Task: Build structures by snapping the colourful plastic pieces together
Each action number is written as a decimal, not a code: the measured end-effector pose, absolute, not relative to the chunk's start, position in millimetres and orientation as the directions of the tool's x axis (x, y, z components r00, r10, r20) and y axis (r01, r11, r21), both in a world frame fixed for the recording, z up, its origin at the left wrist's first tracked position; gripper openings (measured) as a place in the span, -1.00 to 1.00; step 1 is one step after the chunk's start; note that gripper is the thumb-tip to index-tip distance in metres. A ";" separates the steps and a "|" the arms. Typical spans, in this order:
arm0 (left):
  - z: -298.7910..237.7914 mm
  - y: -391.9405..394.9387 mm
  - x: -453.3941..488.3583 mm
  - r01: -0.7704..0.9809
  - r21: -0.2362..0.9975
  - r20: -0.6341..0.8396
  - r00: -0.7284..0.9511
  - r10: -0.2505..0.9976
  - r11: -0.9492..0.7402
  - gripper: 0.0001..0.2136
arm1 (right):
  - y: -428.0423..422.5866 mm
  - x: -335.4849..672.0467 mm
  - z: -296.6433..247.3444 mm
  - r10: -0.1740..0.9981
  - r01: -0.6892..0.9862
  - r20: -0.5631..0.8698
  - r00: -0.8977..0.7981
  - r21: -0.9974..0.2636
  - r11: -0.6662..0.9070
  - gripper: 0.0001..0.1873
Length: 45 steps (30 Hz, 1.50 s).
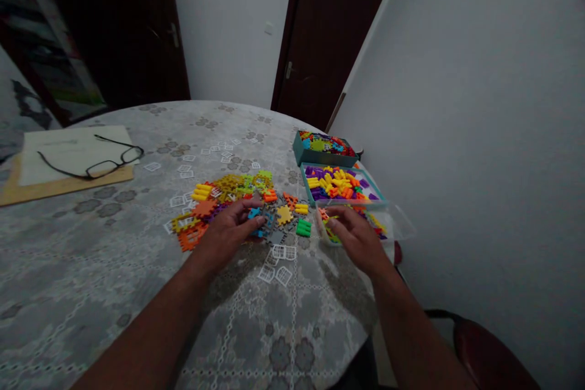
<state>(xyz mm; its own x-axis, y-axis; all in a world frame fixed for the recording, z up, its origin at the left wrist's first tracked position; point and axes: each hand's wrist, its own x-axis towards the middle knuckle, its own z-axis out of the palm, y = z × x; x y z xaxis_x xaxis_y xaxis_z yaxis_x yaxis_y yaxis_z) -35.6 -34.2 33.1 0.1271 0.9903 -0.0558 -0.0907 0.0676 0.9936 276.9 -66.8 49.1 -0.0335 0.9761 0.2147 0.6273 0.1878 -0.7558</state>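
My left hand (pixel 231 228) rests on a pile of coloured plastic building pieces (pixel 228 192) on the round table (pixel 91 268). Its fingers curl around a blue piece (pixel 255 214) beside a grey assembly (pixel 274 233). My right hand (pixel 354 231) reaches into a clear plastic tray (pixel 397 225) of mixed pieces. Its fingers pinch at a small orange piece (pixel 323 214). A yellow piece (pixel 284 214) and a green piece (pixel 303 228) lie between the hands.
Two teal boxes of pieces (pixel 340 186) (pixel 324 147) stand at the table's right edge. White window-frame pieces (pixel 278 262) are scattered about. Black glasses (pixel 98 158) lie on paper at the left. A red chair (pixel 489 353) is at the lower right; a wall runs along the right.
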 end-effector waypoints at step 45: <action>10.4 -49.1 -32.7 0.510 0.789 0.387 0.020 0.922 -0.342 -0.80 | 320.6 246.6 109.8 0.951 0.966 0.232 0.205 -0.203 -0.159 -0.68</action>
<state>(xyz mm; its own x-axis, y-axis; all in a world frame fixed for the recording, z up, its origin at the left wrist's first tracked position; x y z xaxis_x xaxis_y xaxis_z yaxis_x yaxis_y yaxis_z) -32.7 -49.1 10.4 0.0197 0.9217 0.3873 0.5102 -0.3424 0.7889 246.6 320.6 109.8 0.2052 0.9507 0.2324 0.9662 -0.1590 -0.2027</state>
